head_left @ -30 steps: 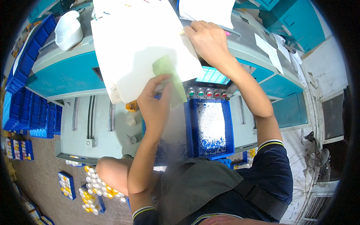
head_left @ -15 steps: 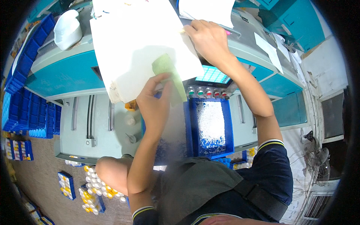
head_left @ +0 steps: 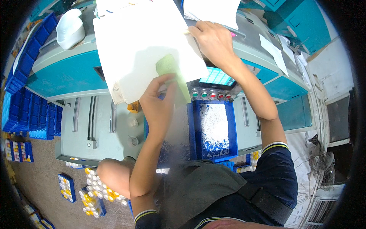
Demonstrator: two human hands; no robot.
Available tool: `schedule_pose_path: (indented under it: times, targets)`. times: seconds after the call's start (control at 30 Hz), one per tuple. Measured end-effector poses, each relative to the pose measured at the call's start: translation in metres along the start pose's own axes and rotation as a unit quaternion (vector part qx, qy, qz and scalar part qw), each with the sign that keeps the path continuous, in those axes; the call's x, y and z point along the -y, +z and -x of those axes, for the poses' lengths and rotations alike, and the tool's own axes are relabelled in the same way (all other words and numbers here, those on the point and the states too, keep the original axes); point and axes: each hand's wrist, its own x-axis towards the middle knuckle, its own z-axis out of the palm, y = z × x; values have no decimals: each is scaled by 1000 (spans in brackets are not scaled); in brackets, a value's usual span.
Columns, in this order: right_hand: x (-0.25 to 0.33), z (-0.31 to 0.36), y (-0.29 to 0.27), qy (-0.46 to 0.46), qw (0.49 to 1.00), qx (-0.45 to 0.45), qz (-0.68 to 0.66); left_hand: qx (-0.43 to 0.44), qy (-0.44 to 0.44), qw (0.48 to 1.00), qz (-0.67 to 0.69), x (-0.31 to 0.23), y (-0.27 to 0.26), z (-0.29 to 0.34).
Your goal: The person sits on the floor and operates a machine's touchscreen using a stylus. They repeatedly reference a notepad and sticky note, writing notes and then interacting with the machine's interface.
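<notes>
A large white sheet or board (head_left: 141,42), too bright to show much of its surface, fills the upper middle in front of me. Over its lower right part, my left hand (head_left: 158,99) pinches a strip of light green paper (head_left: 182,86). At the sheet's right edge is my right hand (head_left: 214,42), its fingers closed around something small with a pale yellowish tip. A pink end (head_left: 233,34) shows on the far side of that hand; whether it belongs to the same thing I cannot tell.
Behind the sheet stands a grey-and-teal machine with a lit screen (head_left: 216,76) and a row of coloured buttons (head_left: 212,95). Below are blue trays (head_left: 234,133) with white bits. A white container (head_left: 70,31) stands upper left. Capped bottles (head_left: 97,187) crowd the floor.
The whole view has shifted very slightly. Both hands keep their places on the green strip and at the sheet's edge.
</notes>
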Motion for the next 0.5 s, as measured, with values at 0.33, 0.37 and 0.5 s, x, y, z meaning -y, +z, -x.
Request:
schedule_pose_path:
  times: [0.33, 0.37, 0.5]
  targets:
    - [0, 1, 1, 2, 1000, -3, -7, 5, 0, 1000, 1, -1, 0, -1]
    - [0, 1, 1, 0, 1000, -5, -5, 10, 2, 1000, -10, -1, -1, 0]
    - [1, 3, 0, 0, 1000, -21, -16, 4, 17, 1000, -12, -1, 0, -1]
